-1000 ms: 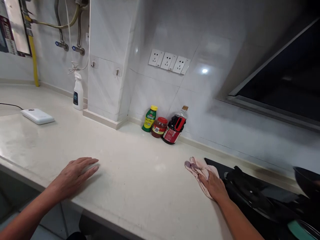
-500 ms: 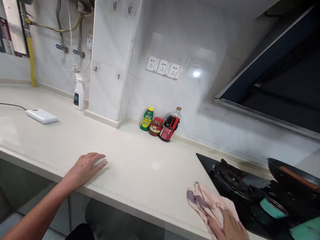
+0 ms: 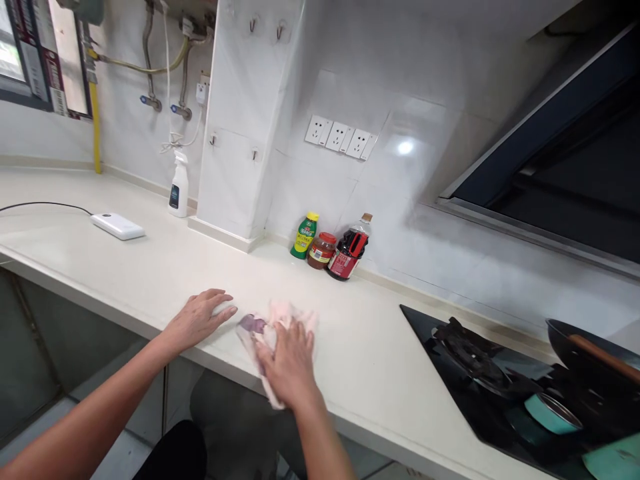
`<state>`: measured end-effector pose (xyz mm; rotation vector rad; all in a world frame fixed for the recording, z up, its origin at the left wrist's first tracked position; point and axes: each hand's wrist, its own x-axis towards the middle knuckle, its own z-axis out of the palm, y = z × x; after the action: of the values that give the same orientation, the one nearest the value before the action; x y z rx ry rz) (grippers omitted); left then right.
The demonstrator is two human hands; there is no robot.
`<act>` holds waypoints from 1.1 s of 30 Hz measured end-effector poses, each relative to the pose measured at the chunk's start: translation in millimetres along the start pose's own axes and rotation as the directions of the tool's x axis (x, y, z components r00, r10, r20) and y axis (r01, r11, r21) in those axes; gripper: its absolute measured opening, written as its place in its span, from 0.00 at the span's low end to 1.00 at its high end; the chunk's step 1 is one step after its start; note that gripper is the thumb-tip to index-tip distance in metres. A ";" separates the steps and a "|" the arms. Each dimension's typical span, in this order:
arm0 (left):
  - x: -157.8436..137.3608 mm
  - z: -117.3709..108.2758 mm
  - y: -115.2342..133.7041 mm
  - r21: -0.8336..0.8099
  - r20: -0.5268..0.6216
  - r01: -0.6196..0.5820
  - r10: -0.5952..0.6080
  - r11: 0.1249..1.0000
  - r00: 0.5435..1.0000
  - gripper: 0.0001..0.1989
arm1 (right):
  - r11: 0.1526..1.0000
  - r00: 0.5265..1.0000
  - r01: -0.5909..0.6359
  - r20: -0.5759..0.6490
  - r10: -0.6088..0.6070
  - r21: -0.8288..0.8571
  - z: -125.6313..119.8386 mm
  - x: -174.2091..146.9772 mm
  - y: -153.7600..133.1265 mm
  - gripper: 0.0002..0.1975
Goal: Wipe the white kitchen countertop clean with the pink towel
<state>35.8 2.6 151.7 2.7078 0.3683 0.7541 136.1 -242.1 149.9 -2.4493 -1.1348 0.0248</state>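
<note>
My right hand (image 3: 289,357) presses on a pink cloth (image 3: 310,321) with purple patches, fingers spread over it. The cloth lies bunched on the white countertop (image 3: 365,373), and one end hangs toward the front edge. Just to its left, my left hand (image 3: 203,319) rests on the counter near that edge, thumb and fingers apart. A pale patch shows between its thumb and fingers; whether that is a thing or the counter I cannot tell. Beyond the hands stand a green bottle (image 3: 303,238) with a yellow cap, a red-lidded jar (image 3: 321,252) and a dark sauce bottle (image 3: 349,250).
At right is a black gas stove (image 3: 465,393) with a wok (image 3: 590,360) and a turquoise round container (image 3: 553,413). A white spray bottle (image 3: 179,187) stands by the pillar (image 3: 245,127). A white corded device (image 3: 119,227) lies at left. The range hood (image 3: 560,147) slopes overhead.
My right hand has brought the cloth leftward across the counter, from beside the stove to near my left hand. My left hand has stayed in about the same place. The view has shifted a little left.
</note>
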 end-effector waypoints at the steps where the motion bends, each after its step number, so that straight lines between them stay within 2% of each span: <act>1: 0.0 -0.6 1.3 -0.004 -0.021 -0.007 0.007 1.000 1.000 0.29 | 0.998 0.999 0.043 0.012 -0.044 0.043 4.3 2.8 -10.7 0.40; 3: -1.4 -3.7 9.3 -0.029 -0.056 -0.029 0.028 0.999 0.998 0.28 | 0.978 0.992 0.122 0.000 -0.124 0.166 7.3 2.8 -19.6 0.39; 5: -5.3 -8.4 26.0 -0.075 -0.061 -0.070 0.065 0.995 0.996 0.27 | 0.919 0.987 0.162 -0.054 -0.153 0.359 0.9 -3.3 -10.9 0.37; 7: -10.6 -11.8 49.9 -0.097 -0.025 -0.137 0.135 0.986 0.991 0.26 | 0.859 0.986 0.148 -0.139 -0.090 0.491 -14.9 -14.2 15.1 0.35; 8: -13.0 -12.4 63.0 -0.091 0.021 -0.174 0.176 0.981 0.984 0.26 | 0.857 0.980 0.129 -0.195 -0.034 0.499 -25.5 -21.4 34.2 0.34; 10: -15.4 -11.0 87.7 -0.059 0.156 -0.227 0.233 0.972 0.960 0.32 | 0.939 0.937 0.054 -0.342 0.069 0.339 -49.1 -39.2 83.3 0.32; 12: -13.2 -7.8 107.7 -0.033 0.295 -0.237 0.236 0.971 0.926 0.40 | 0.992 0.887 -0.064 -0.449 0.105 0.105 -70.8 -62.2 142.9 0.34; 15: -1.9 -3.6 128.9 0.002 0.431 -0.222 0.199 0.975 0.880 0.43 | 0.934 0.856 -0.335 -0.454 0.247 -0.123 -90.0 -103.8 233.9 0.38; 17: 8.5 -2.0 139.7 0.060 0.491 -0.234 0.175 0.970 0.853 0.43 | 0.870 0.830 -0.475 -0.397 0.391 -0.135 -92.4 -129.9 279.6 0.38; 19: 18.0 0.1 149.0 0.127 0.523 -0.277 0.173 0.952 0.835 0.40 | 0.852 0.824 -0.515 -0.324 0.464 -0.090 -89.6 -148.0 304.6 0.35; 22: 25.5 6.8 159.6 0.171 0.518 -0.366 0.232 0.915 0.823 0.32 | 0.888 0.855 -0.458 -0.296 0.427 -0.041 -84.4 -156.9 307.4 0.31; 27: 18.1 30.0 174.6 0.194 0.405 -0.491 0.386 0.849 0.828 0.20 | 0.921 0.900 -0.363 -0.308 0.308 -0.140 -83.9 -156.0 289.1 0.31; 30: 13.1 47.6 188.0 0.113 0.342 -0.570 0.507 0.814 0.791 0.18 | 0.939 0.920 -0.297 -0.317 0.232 -0.176 -83.0 -160.3 290.2 0.31; 33: 12.7 65.1 207.9 0.019 0.331 -0.620 0.580 0.784 0.744 0.18 | 0.935 0.927 -0.279 -0.314 0.202 -0.221 -80.7 -163.9 294.5 0.31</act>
<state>114.9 -199.0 178.3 3.0190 -0.5948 0.4328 255.8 -559.6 79.4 -2.6997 -0.7421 -0.4201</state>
